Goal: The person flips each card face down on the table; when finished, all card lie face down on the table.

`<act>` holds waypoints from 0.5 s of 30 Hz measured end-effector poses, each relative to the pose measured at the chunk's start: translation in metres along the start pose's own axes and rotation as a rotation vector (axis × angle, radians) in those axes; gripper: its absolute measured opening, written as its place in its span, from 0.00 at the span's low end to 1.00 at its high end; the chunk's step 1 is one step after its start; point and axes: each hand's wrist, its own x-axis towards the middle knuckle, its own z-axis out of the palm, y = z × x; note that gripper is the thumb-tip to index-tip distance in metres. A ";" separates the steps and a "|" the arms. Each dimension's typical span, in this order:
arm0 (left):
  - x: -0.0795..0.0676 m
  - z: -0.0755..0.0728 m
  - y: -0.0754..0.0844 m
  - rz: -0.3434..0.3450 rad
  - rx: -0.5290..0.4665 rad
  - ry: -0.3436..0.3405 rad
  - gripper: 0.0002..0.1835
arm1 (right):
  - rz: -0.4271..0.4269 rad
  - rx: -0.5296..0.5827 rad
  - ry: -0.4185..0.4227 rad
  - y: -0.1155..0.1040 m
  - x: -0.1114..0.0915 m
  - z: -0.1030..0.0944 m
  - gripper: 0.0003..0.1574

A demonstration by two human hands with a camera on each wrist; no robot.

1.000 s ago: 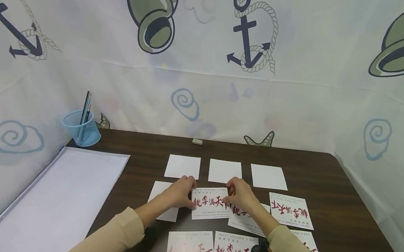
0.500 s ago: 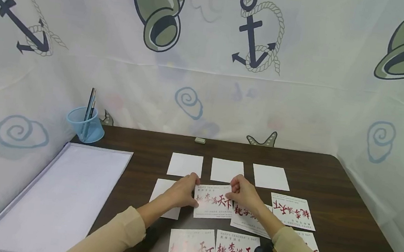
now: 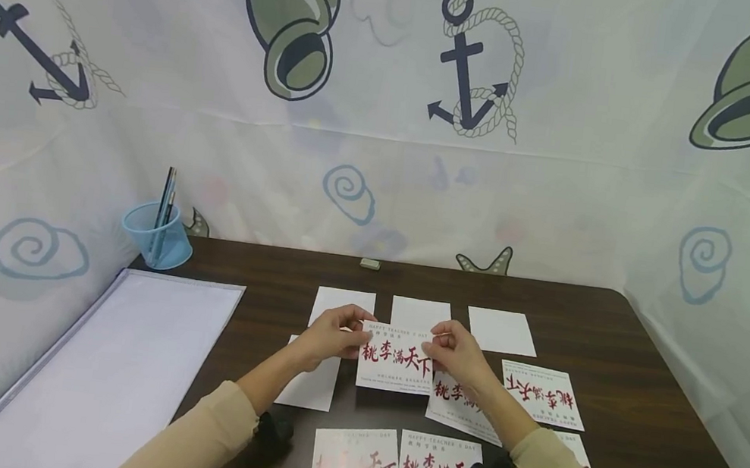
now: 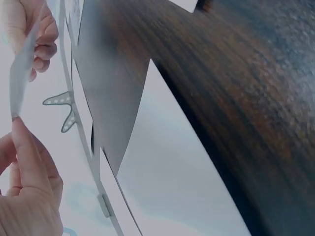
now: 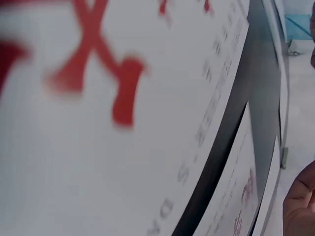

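A white card (image 3: 395, 369) with red Chinese characters and small grey print is held up facing the head camera. My left hand (image 3: 331, 338) pinches its left edge, thumb in front. At the opposite edge, my right hand (image 3: 463, 359) pinches it too. The left wrist view catches the card (image 4: 22, 73) nearly edge-on, raised off the table between both hands. Under the right hand lies a similar printed card (image 3: 462, 411), partly covered. A blank white card (image 3: 311, 384) lies beneath the left hand. Only part of the right hand (image 5: 299, 209) enters the right wrist view.
Two printed cards, one paler (image 3: 354, 464) and one darker (image 3: 440, 462), lie in front. Another printed card (image 3: 542, 395) lies upside down at right, with one more partly hidden below. Blank cards (image 3: 500, 331) line the back. A white board (image 3: 121, 367) and blue pencil cup (image 3: 158, 238) stand left.
Both hands have raised the printed card from near the tabletop, tipping its face toward the head camera. The left wrist has lifted as well. The other cards lie as before.
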 end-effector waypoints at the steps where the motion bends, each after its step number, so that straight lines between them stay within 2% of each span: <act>1: 0.000 0.000 0.001 -0.006 -0.019 0.010 0.16 | 0.004 0.022 0.011 0.000 -0.001 0.001 0.21; 4: 0.000 0.000 0.003 -0.002 -0.051 0.068 0.15 | -0.047 0.023 0.098 -0.003 -0.004 0.006 0.23; 8: 0.000 0.003 0.008 0.047 -0.045 0.175 0.12 | -0.215 -0.098 0.243 -0.013 -0.012 0.020 0.19; 9: 0.000 0.004 0.010 0.068 -0.042 0.200 0.12 | -0.258 -0.127 0.257 -0.016 -0.015 0.025 0.17; 12: -0.001 0.010 0.018 0.129 -0.037 0.259 0.11 | -0.367 -0.184 0.229 -0.025 -0.022 0.043 0.13; 15: -0.001 0.017 0.025 0.171 -0.040 0.288 0.11 | -0.438 -0.192 0.175 -0.029 -0.026 0.058 0.15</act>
